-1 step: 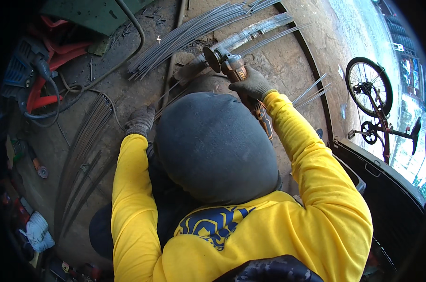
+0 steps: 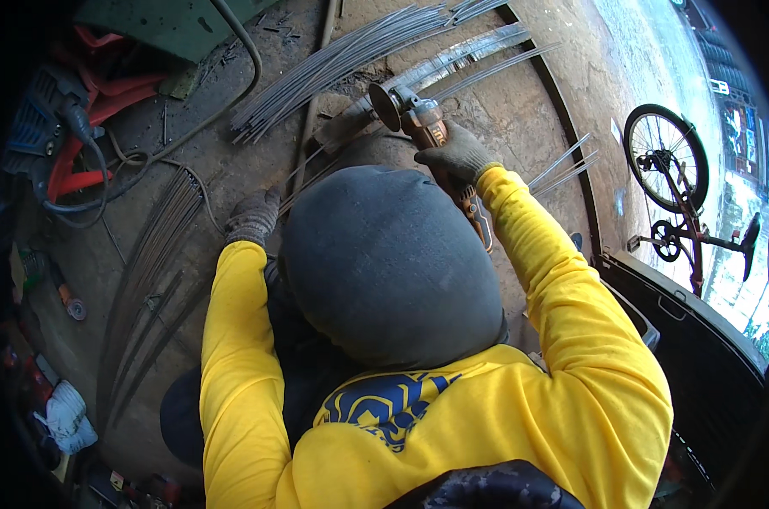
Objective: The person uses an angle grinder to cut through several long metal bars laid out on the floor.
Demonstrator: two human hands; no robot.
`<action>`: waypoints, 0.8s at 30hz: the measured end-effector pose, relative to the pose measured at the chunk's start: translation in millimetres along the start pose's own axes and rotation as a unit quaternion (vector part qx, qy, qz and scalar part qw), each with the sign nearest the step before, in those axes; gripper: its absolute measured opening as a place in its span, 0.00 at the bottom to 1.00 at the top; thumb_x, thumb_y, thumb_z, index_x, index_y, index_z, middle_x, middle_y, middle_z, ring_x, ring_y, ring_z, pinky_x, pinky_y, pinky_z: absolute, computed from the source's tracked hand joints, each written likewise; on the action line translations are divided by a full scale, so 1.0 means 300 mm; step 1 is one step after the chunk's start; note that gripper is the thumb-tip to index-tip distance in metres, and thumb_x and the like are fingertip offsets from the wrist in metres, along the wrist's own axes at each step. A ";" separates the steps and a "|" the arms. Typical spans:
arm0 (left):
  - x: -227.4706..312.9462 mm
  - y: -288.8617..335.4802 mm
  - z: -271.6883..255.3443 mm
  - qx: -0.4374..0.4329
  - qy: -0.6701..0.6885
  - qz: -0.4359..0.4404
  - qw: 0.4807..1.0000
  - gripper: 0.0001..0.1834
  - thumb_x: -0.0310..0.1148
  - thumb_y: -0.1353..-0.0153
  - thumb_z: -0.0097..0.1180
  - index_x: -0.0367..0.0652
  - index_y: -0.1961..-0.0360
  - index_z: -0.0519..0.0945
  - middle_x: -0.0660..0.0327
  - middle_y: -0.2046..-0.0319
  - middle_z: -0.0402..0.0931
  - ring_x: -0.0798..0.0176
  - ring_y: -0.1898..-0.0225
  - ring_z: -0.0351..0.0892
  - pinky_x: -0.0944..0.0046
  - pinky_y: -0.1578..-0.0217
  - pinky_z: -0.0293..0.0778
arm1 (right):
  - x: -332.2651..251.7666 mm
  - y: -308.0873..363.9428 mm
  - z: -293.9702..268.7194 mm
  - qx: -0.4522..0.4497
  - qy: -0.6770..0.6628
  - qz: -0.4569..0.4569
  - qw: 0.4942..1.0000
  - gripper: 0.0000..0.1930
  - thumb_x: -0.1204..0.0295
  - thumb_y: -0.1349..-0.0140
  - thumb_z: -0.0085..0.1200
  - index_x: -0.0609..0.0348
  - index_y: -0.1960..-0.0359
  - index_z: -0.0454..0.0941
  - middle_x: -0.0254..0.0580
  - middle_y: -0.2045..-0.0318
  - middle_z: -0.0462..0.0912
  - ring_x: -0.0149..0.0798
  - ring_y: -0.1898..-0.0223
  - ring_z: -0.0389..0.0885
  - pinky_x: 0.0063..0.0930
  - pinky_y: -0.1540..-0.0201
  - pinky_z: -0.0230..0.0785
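My right hand [image 2: 457, 154], in a grey knitted glove, is wrapped round the body of an orange and grey angle grinder [image 2: 424, 125]. Its round disc [image 2: 385, 107] points to the far left, above a flat silvery metal bar [image 2: 465, 58] on the floor. My left hand [image 2: 253, 216], gloved too, is curled low at the left beside thin metal rods [image 2: 303, 191] and looks closed on them; its fingertips are partly hidden. A large dark grey rounded covering [image 2: 389, 263] blocks the middle between my yellow-sleeved arms, including the lower rods and part of the grinder's tail.
Bundled rods [image 2: 342, 59] lie at the far side, darker rods [image 2: 151, 246] at the left. A blue machine [image 2: 50, 123] with red parts and a cable [image 2: 181, 153] stand far left. A long metal edge [image 2: 562, 110] crosses the right, before a bicycle [image 2: 673, 165].
The grinder and my right hand have shifted very slightly to the right. My left hand stays in place.
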State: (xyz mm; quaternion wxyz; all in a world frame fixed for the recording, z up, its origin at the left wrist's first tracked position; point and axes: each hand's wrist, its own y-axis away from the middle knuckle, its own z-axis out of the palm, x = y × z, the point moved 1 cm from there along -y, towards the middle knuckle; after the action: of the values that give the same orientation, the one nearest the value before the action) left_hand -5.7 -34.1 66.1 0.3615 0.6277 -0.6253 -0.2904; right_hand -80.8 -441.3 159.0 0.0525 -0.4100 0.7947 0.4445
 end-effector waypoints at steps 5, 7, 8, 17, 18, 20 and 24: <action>0.033 0.015 -0.018 -0.011 0.012 -0.027 1.000 0.41 0.67 0.25 0.31 0.44 0.33 0.77 0.45 0.31 0.72 0.38 0.29 0.69 0.43 0.28 0.63 | 0.062 0.017 -0.009 0.024 -0.023 0.015 0.999 0.41 0.50 0.54 0.75 0.59 0.39 0.77 0.58 0.48 0.86 0.55 0.45 0.85 0.43 0.40 0.75; 0.057 0.034 -0.039 -0.017 0.029 -0.030 0.999 0.41 0.67 0.25 0.32 0.45 0.33 0.77 0.45 0.31 0.72 0.38 0.29 0.68 0.43 0.28 0.63 | 0.026 0.048 -0.031 0.034 -0.007 0.036 0.999 0.42 0.50 0.54 0.75 0.60 0.40 0.77 0.58 0.47 0.86 0.55 0.45 0.85 0.43 0.40 0.75; 0.069 0.045 -0.047 -0.020 0.037 -0.031 0.999 0.41 0.67 0.25 0.32 0.45 0.33 0.77 0.45 0.31 0.72 0.37 0.29 0.68 0.44 0.28 0.63 | 0.044 0.034 -0.027 0.039 0.004 0.028 0.999 0.42 0.50 0.54 0.75 0.60 0.40 0.77 0.58 0.47 0.86 0.55 0.45 0.85 0.43 0.39 0.75; 0.137 0.050 -0.046 -0.008 0.037 -0.048 0.998 0.41 0.67 0.26 0.33 0.44 0.33 0.78 0.44 0.31 0.72 0.37 0.30 0.70 0.42 0.29 0.64 | 0.081 -0.002 -0.065 0.037 0.036 0.018 0.998 0.43 0.50 0.54 0.75 0.59 0.37 0.75 0.59 0.47 0.86 0.56 0.44 0.85 0.43 0.38 0.75; 0.128 0.045 -0.040 -0.004 0.039 -0.044 0.998 0.41 0.68 0.26 0.33 0.44 0.34 0.78 0.43 0.32 0.72 0.37 0.30 0.70 0.42 0.29 0.64 | 0.071 0.000 -0.062 0.037 0.047 0.020 0.998 0.44 0.50 0.54 0.75 0.58 0.36 0.75 0.58 0.47 0.86 0.55 0.44 0.85 0.43 0.39 0.75; 0.108 0.038 -0.028 0.005 0.042 -0.037 0.998 0.42 0.68 0.26 0.33 0.44 0.34 0.78 0.43 0.32 0.73 0.37 0.30 0.70 0.42 0.29 0.64 | 0.069 -0.005 -0.050 0.036 0.056 0.016 0.998 0.44 0.50 0.54 0.75 0.56 0.35 0.74 0.58 0.47 0.86 0.55 0.45 0.86 0.43 0.39 0.75; 0.118 0.039 -0.025 0.012 0.034 -0.048 0.998 0.41 0.68 0.25 0.33 0.44 0.33 0.77 0.44 0.31 0.72 0.37 0.30 0.70 0.41 0.29 0.64 | 0.081 -0.020 -0.042 0.025 0.052 0.016 0.998 0.46 0.49 0.55 0.75 0.59 0.36 0.74 0.59 0.46 0.85 0.56 0.43 0.85 0.44 0.38 0.74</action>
State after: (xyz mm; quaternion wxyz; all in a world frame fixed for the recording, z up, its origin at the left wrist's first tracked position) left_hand -4.5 -68.2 82.9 0.3610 0.6707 -0.5851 -0.2783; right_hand -89.0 -467.0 151.8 0.0143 -0.4179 0.8138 0.4037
